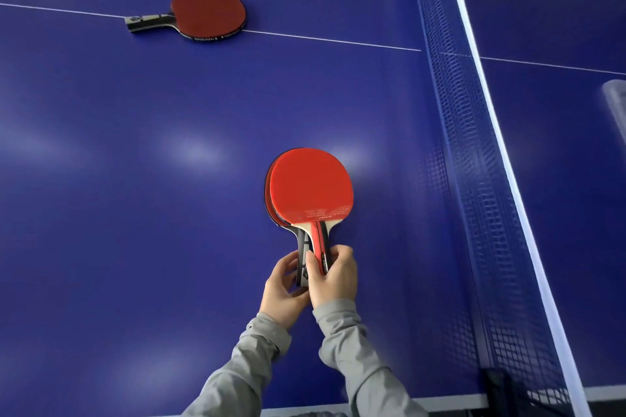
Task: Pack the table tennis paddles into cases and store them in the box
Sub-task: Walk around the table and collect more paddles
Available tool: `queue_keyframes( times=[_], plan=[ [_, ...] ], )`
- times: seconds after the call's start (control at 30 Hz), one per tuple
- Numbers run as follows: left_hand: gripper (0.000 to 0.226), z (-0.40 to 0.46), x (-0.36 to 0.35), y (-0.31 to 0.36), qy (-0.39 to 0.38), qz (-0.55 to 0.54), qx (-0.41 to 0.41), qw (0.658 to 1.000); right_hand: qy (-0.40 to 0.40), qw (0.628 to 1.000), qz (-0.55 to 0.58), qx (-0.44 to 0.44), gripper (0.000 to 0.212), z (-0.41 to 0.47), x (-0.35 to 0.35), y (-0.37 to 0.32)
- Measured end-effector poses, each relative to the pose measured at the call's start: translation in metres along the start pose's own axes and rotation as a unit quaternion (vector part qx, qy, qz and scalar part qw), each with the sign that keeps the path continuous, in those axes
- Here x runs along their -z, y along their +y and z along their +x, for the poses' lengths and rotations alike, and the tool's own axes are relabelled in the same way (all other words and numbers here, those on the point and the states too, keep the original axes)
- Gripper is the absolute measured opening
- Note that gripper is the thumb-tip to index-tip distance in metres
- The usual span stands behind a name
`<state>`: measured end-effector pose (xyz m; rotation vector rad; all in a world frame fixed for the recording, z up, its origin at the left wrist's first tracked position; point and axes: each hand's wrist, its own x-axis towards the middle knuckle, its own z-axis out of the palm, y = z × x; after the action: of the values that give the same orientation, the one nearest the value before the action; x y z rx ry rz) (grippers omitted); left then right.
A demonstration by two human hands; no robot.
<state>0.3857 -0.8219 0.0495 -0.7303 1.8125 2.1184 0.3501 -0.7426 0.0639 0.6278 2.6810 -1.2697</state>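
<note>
Two red paddles are stacked face to face above the blue table tennis table (135, 179). The upper paddle (311, 186) has a red and black handle, held by my right hand (335, 278). The lower paddle (271, 203) shows only its left rim and a dark grey handle, which my left hand (281, 291) grips. A third red paddle (210, 13) with a black handle lies flat at the far left, on the white centre line. No case or box can be identified.
The blue net (474, 179) with its white top band runs from the top to the lower right. A clear, blurred object (614, 101) sits beyond the net at the right edge. The table's near edge (440, 403) crosses the bottom.
</note>
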Motion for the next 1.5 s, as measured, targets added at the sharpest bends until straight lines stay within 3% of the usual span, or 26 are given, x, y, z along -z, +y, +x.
queue_keyframes(
  times=[0.17,0.33,0.47,0.57,0.77,1.0,1.2,1.5],
  plan=[
    [0.056,-0.001,0.001,0.000,-0.008,0.005,0.001,1.000,-0.056,0.996,-0.073,0.007,0.032,0.003,-0.002,0.004],
    [0.054,0.000,-0.002,-0.003,0.011,-0.010,0.002,1.000,-0.059,0.994,-0.091,0.025,0.038,0.005,-0.003,0.004],
    [0.055,-0.001,-0.004,-0.001,0.016,-0.012,0.007,1.000,-0.052,0.996,-0.065,0.025,0.038,0.004,0.007,0.006],
    [0.072,-0.001,-0.005,0.002,0.010,0.016,0.033,0.999,-0.016,1.000,-0.009,-0.001,0.030,0.009,0.023,0.011],
    [0.065,0.009,-0.034,0.017,0.143,0.125,0.109,0.976,0.026,0.999,0.003,-0.022,0.024,0.028,0.060,0.032],
    [0.039,0.015,-0.059,0.020,0.292,0.204,0.109,0.928,0.029,0.999,0.008,-0.011,0.018,0.037,0.070,0.049],
    [0.032,0.018,-0.057,0.016,0.313,0.234,0.078,0.917,0.008,0.999,-0.028,0.030,0.025,0.039,0.071,0.060],
    [0.020,0.011,-0.041,0.026,0.345,0.184,0.091,0.916,-0.008,0.991,-0.082,0.101,0.037,0.047,0.072,0.067]
  ],
)
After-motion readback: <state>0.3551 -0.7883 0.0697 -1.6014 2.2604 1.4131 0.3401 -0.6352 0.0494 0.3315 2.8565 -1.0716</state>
